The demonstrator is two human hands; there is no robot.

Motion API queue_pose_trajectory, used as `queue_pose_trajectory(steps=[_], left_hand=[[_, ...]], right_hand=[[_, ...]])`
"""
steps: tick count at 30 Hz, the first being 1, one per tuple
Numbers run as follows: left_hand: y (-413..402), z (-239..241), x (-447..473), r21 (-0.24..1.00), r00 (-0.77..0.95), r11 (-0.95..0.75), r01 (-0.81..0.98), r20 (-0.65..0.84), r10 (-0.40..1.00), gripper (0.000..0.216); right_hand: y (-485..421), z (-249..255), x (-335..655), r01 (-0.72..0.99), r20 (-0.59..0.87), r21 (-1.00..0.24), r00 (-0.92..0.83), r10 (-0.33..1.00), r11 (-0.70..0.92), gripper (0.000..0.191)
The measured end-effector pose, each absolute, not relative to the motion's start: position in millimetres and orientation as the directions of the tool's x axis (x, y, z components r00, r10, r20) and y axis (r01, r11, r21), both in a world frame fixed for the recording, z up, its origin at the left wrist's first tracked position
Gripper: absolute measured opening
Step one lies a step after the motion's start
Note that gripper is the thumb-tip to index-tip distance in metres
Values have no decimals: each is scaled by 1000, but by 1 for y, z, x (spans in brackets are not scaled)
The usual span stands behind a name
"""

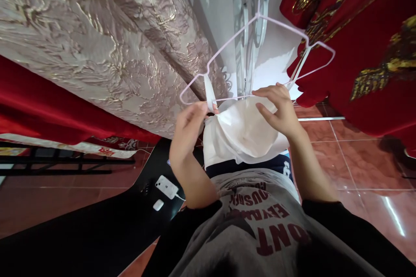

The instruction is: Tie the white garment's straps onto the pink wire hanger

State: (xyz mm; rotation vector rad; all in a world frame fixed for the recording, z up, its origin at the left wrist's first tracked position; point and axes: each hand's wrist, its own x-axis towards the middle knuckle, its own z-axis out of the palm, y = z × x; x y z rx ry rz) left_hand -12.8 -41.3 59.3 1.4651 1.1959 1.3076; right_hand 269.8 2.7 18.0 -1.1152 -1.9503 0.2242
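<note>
A white bra [250, 127] with moulded cups hangs by its straps from a thin pale-pink hanger [289, 28]. My left hand [188, 123] is closed, its fingertips pinching the left strap [209, 91] close to where it joins the cup. Over the right cup's upper edge, my right hand [279, 106] has its thumb and fingers stretched apart; whether they press on the fabric is hard to see. The other strap [299, 69] rises behind that hand to the hanger's right notch.
White metal scrollwork [248, 30] stands behind the hanger. Embossed pale-pink fabric [107, 47] hangs on the left, red garments with gold decoration [367, 43] on the right. A phone [167, 187] with a cable and a small white case [158, 204] lie on a black surface [97, 229].
</note>
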Motion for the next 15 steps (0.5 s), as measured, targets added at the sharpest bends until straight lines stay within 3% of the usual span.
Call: queue_pose_trajectory(steps=[3,6,8,10,12,15], left_hand=[[-36,88,-15,947,-29,-300,-112,298,954,43],[-16,92,-14,865,-191,-414,-282,372,908,40],[-1,77,-16,828,-359,-512,-229,417,835,25],[10,54,-18,809,-508,-572,-135,439,741,36],[15,29,-18,823,-608,-562,-83,405,683,41],[12,5,-14,877,-628,-470,-104,309,715,32]], right_hand=[[-5,25,264,596,568,-544,-257,782,591,28],[-8,27,260,581,550,-559,-273,789,591,32],[-8,25,258,585,549,-559,-270,791,587,35],[-8,22,259,600,551,-555,-253,795,576,35],[-8,20,260,612,550,-555,-238,800,564,35],[-8,18,261,616,547,-561,-226,806,553,35]])
